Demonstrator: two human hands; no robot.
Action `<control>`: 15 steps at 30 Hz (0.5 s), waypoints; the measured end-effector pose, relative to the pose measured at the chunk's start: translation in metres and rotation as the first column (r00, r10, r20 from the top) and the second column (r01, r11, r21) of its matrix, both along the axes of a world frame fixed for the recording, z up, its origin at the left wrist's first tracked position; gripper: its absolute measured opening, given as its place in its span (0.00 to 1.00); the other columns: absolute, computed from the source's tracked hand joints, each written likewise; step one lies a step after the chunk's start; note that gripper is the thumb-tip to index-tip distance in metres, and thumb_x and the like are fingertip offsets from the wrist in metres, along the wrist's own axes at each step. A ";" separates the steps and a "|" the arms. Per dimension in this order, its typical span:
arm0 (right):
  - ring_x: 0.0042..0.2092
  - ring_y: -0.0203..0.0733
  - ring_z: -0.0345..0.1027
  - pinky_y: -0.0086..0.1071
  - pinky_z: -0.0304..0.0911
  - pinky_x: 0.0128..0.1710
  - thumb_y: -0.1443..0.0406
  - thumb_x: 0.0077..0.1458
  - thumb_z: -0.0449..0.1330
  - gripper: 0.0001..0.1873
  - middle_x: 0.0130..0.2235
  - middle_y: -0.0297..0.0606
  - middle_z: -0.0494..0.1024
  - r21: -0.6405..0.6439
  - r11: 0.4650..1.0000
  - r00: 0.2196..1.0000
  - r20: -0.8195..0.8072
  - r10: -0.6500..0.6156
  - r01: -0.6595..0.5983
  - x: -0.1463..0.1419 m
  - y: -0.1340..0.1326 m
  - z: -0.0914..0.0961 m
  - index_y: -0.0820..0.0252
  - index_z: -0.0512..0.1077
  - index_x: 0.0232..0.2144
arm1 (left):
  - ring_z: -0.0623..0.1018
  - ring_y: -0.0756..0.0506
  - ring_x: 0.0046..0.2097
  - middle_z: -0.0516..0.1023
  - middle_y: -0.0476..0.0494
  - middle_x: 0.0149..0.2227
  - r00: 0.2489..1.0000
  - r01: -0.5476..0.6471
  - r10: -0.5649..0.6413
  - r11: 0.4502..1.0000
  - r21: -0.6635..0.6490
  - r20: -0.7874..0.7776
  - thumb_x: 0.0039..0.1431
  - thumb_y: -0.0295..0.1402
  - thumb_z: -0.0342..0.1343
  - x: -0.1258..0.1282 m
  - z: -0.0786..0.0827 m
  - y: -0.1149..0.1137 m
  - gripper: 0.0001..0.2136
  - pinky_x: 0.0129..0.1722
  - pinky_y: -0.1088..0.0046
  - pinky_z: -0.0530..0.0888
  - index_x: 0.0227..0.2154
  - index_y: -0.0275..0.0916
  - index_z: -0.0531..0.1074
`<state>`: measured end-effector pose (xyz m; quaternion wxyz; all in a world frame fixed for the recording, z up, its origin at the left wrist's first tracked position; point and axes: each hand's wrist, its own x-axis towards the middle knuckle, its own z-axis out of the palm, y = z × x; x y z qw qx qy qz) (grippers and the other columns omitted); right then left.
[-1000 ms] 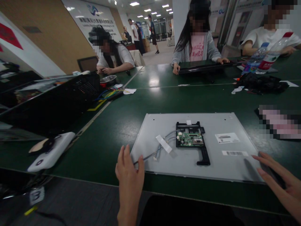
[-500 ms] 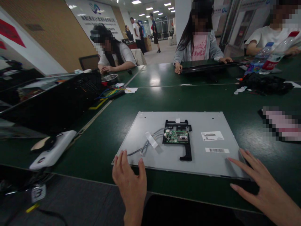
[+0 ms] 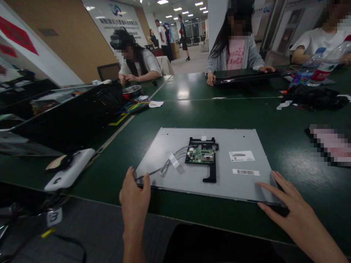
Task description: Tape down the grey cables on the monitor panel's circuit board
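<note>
A flat display panel (image 3: pixel 222 175) lies back side up on the green table before me, its grey metal back showing. A black plastic bracket (image 3: pixel 210 175) with a green circuit board (image 3: pixel 200 155) sits at its middle. Thin grey cables (image 3: pixel 156 170) run from the board toward the left edge, under a strip of white tape (image 3: pixel 173 160). My left hand (image 3: pixel 135 195) holds the near left corner, thumb and fingers around it. At the near right corner my right hand (image 3: pixel 287 201) has fingers over the side and the thumb at the front edge.
A large black-framed screen (image 3: pixel 71 117) leans at the left, with a white device (image 3: pixel 71 171) in front. A phone (image 3: pixel 329 144) lies at the right, below a black bundle (image 3: pixel 315 98) and bottles (image 3: pixel 323 69). Across the table, a person handles a dark flat screen (image 3: pixel 246 77).
The panel has slid to the left across the table, both hands moving with it. My left hand has closed in on the near left corner. The view has turned slightly.
</note>
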<state>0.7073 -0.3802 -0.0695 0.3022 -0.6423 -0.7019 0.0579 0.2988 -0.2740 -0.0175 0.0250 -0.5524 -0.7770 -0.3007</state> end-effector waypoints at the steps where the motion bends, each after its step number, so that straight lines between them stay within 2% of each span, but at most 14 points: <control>1: 0.64 0.68 0.55 0.68 0.58 0.56 0.54 0.57 0.58 0.23 0.67 0.49 0.57 -0.014 1.000 1.000 -0.013 -0.002 0.002 -0.001 0.000 0.002 0.55 0.75 0.51 | 0.70 0.33 0.59 0.69 0.27 0.58 1.000 -0.001 0.002 1.000 -0.018 0.025 0.63 0.45 0.48 -0.004 0.000 0.003 0.32 0.60 0.53 0.65 0.64 0.29 0.57; 4: 0.66 0.65 0.53 0.66 0.55 0.59 0.55 0.58 0.57 0.22 0.68 0.48 0.55 -0.055 0.998 0.999 -0.046 -0.002 0.000 -0.006 0.002 0.007 0.55 0.75 0.51 | 0.72 0.34 0.57 0.71 0.30 0.57 0.999 -0.008 0.011 0.999 -0.047 0.051 0.62 0.46 0.48 -0.011 0.000 0.010 0.32 0.59 0.56 0.67 0.64 0.31 0.57; 10: 0.67 0.63 0.49 0.65 0.52 0.61 0.57 0.59 0.57 0.21 0.68 0.47 0.54 -0.079 0.996 0.997 -0.065 0.041 -0.046 -0.010 0.009 0.012 0.54 0.74 0.52 | 0.73 0.35 0.56 0.73 0.32 0.55 1.000 -0.025 0.024 0.998 -0.054 -0.015 0.63 0.45 0.46 -0.017 -0.001 0.020 0.29 0.58 0.57 0.68 0.62 0.32 0.61; 13: 0.68 0.63 0.48 0.65 0.51 0.62 0.58 0.59 0.57 0.21 0.70 0.45 0.51 -0.104 0.992 0.996 -0.072 0.060 -0.067 -0.011 0.011 0.013 0.53 0.74 0.54 | 0.68 0.33 0.61 0.70 0.28 0.58 0.992 -0.094 0.091 0.995 -0.035 -0.089 0.65 0.44 0.43 -0.009 -0.001 0.018 0.28 0.60 0.52 0.64 0.61 0.30 0.62; 15: 0.69 0.63 0.45 0.64 0.51 0.62 0.58 0.60 0.56 0.21 0.70 0.44 0.49 -0.128 0.988 0.995 -0.075 0.072 -0.081 -0.012 0.013 0.014 0.52 0.73 0.54 | 0.62 0.32 0.65 0.66 0.26 0.61 0.982 -0.133 0.137 0.990 0.037 -0.134 0.66 0.45 0.42 0.000 -0.002 0.012 0.28 0.61 0.50 0.60 0.61 0.30 0.62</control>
